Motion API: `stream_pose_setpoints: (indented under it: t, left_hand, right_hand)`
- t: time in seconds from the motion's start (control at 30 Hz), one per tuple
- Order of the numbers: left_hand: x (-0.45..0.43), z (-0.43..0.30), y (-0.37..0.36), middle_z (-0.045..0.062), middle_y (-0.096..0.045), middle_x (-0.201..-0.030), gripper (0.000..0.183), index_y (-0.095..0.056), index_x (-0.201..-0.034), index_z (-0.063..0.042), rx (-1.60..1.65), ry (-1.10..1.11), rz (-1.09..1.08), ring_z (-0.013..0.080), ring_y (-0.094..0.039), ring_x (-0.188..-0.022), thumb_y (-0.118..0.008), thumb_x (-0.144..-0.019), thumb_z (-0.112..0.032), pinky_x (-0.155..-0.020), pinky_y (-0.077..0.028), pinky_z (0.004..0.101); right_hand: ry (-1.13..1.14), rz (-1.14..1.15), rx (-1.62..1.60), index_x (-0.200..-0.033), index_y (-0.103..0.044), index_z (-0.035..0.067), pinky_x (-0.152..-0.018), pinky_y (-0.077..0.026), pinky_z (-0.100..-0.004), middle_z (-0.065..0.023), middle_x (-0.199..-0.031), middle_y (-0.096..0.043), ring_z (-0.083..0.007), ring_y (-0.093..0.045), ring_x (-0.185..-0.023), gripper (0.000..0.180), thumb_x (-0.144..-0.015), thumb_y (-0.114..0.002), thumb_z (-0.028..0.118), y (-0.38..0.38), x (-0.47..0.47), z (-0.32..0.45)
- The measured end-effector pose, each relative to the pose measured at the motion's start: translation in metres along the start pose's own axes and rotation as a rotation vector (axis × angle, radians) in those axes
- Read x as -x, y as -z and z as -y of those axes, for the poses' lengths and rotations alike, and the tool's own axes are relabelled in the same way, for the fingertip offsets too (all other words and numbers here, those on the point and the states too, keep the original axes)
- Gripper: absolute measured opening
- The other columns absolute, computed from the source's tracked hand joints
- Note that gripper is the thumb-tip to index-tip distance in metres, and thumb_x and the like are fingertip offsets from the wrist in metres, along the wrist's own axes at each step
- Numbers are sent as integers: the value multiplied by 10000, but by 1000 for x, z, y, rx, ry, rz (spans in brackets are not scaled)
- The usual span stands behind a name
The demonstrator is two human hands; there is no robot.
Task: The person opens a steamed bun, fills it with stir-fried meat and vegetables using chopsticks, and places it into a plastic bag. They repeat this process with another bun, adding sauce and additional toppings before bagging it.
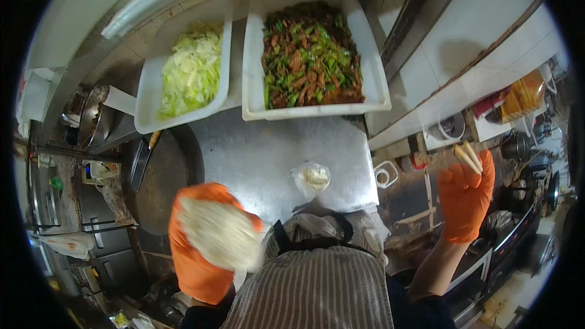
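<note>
My left hand (194, 262), in an orange glove, holds a pale, rounded piece of food (221, 233) in front of the apron. Motion blurs this piece, so I cannot tell whether it is bread or something else. Out to the right, my right hand (464, 201) wears a matching glove. Its fist grips a pair of wooden chopsticks (468, 157), whose ends stick out past the fingers. Between the hands, a small clear plastic bag (314, 178) with something whitish inside rests on the metal counter (269, 151).
Shredded lettuce or cabbage fills part of a white tub (183, 121). Beside it, a larger white tub (315, 112) contains meat strips with green peppers. A broad knife (141, 160) lies on a round dark surface (169, 201) at left. A tiled wall (434, 82) borders the right.
</note>
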State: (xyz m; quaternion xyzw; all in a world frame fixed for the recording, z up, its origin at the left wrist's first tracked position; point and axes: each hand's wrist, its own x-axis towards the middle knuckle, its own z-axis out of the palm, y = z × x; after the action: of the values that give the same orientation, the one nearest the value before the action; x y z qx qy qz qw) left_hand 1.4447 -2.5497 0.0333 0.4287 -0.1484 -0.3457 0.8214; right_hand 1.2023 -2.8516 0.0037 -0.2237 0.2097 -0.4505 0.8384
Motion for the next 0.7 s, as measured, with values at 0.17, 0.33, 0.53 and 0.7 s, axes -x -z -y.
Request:
stream_pose_setpoints:
  t: [0.17, 0.33, 0.53, 0.7]
  left_hand:
    - [3, 9, 21, 180, -645, -1174, 477, -451, -1411, -13, 75, -17, -182, 323, -692, -995, -583, -996, -207, -957, -531, 544]
    - [6, 24, 7, 167, -633, -1259, 534, -527, -1354, -6, -17, 141, -221, 339, -695, -1028, -723, -869, -114, -912, -583, 514]
    - [-8, 33, 0, 74, -635, -1254, 558, -538, -1364, -21, 26, 243, -218, 226, -648, -1106, -617, -822, 88, -909, -563, 393]
    - [-9, 25, 5, 65, -631, -1266, 502, -539, -1384, -39, -6, 236, -146, 189, -633, -1129, -589, -903, 96, -964, -534, 360]
  right_hand:
    - [-14, -56, -42, -853, -617, 111, -659, -438, -324, 48, -644, -471, -113, -456, -618, 227, -1009, -612, 275, 18, 1, -7]
    - [-134, -106, -23, -1089, -660, 88, -728, -550, -384, -1, -958, -713, -168, -671, -883, 190, -1004, -606, 250, 40, 9, -30]
    - [-200, -10, -34, -1131, -640, 111, -788, -455, -395, 9, -965, -679, -166, -561, -795, 227, -1039, -543, 295, 33, 27, -66]
    - [-192, -194, 26, -1100, -636, 131, -738, -465, -358, 15, -883, -642, -165, -557, -756, 193, -1047, -539, 289, 9, 37, -87]
